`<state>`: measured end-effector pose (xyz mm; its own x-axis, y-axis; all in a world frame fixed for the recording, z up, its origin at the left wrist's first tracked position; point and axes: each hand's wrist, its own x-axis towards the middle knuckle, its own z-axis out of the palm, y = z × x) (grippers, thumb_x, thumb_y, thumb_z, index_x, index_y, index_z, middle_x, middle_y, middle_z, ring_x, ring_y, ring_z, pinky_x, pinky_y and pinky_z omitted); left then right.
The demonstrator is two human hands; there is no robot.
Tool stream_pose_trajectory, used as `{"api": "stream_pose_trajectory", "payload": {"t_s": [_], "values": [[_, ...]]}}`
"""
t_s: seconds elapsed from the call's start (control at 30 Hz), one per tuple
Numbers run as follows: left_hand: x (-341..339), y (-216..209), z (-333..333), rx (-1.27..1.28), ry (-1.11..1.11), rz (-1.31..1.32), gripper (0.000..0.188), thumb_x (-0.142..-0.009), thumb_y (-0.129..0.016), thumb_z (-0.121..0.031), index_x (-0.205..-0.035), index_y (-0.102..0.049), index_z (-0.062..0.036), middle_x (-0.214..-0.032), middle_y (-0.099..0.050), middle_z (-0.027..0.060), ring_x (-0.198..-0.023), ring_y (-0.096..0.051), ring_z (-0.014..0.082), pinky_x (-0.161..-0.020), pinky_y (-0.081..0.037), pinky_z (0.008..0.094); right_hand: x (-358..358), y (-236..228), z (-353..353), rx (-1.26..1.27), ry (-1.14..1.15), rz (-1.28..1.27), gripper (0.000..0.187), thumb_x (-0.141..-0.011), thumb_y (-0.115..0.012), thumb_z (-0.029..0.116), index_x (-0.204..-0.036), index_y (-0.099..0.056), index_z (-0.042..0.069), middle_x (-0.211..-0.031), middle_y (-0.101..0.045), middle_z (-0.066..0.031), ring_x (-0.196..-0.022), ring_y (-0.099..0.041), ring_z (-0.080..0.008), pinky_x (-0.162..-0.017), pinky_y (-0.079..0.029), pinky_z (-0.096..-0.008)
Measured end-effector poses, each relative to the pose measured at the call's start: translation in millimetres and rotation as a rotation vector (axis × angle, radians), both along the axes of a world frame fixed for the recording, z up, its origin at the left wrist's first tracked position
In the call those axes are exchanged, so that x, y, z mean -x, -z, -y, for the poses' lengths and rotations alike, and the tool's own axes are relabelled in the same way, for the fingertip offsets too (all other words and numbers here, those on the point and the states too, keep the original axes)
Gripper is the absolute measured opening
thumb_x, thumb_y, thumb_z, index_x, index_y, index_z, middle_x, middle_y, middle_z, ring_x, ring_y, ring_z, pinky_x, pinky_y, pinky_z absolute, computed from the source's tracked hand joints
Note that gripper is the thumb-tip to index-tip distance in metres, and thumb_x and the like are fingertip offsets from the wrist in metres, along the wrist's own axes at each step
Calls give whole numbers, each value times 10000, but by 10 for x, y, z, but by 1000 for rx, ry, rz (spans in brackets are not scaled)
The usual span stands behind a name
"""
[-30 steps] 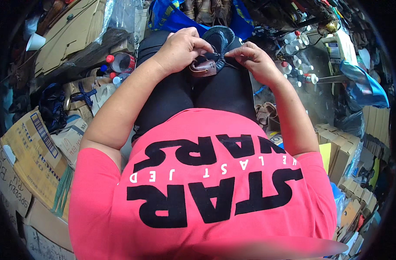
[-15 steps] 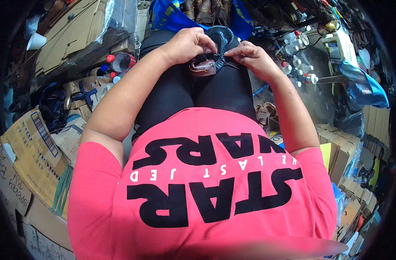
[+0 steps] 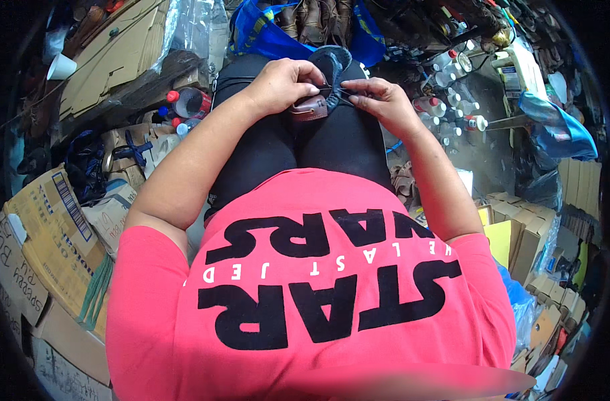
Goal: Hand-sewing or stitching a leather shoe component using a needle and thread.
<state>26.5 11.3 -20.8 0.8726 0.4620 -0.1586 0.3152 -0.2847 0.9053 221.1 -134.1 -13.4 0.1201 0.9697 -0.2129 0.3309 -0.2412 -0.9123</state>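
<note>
On my lap lies a shoe (image 3: 309, 108) with a brown leather upper and a dark grey, curved collar or lining that stands up. My left hand (image 3: 285, 84) is at its left side, thumb and forefinger pinched together at the inner edge. Opposite, my right hand (image 3: 383, 103) pinches near the shoe's right edge. A thin dark strand (image 3: 332, 88) runs between the two sets of fingertips, across the dark edge; whether it is thread or a needle is too small to tell.
Beyond my knees sits a blue bag (image 3: 265, 30) holding brown shoes (image 3: 312, 23). Plastic bottles (image 3: 445, 77) stand at the right, more bottles (image 3: 189, 103) at the left. Cardboard boxes (image 3: 58, 234) crowd the left, and stacked cardboard (image 3: 512, 217) lies at the right.
My left hand has shifted slightly down and right, its fingers lower over the shoe. My right fingertips have moved a little left and down. The shoe has turned slightly.
</note>
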Motion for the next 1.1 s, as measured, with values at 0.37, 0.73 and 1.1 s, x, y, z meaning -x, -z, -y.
{"api": "stream_pose_trajectory", "payload": {"t_s": [0.37,0.73,1.1], "values": [[-156,72,14,202,-7,-2,100,-788,-684,-42,-858,-616,-18,-752,-613,7,-694,-567,70,-639,-464,228,102,32,-217,15,66,28,125,-808,-714,126,-869,-676,23,-757,-634,16,-696,-536,-57,-639,-440,-212],[0,-250,26,-289,-9,-120,132,-807,-642,-131,-871,-611,-21,-769,-633,97,-715,-589,161,-667,-470,305,-121,92,-38,-31,87,-98,148,-819,-717,141,-858,-632,26,-829,-599,12,-770,-527,-58,-709,-433,-214],[-86,-235,35,-426,176,-154,172,-847,-543,-142,-970,-641,-72,-899,-659,161,-866,-632,332,-773,-492,402,-300,-268,260,39,2,-362,124,-866,-604,165,-865,-579,43,-860,-614,-18,-821,-560,-88,-792,-441,-238]]}}
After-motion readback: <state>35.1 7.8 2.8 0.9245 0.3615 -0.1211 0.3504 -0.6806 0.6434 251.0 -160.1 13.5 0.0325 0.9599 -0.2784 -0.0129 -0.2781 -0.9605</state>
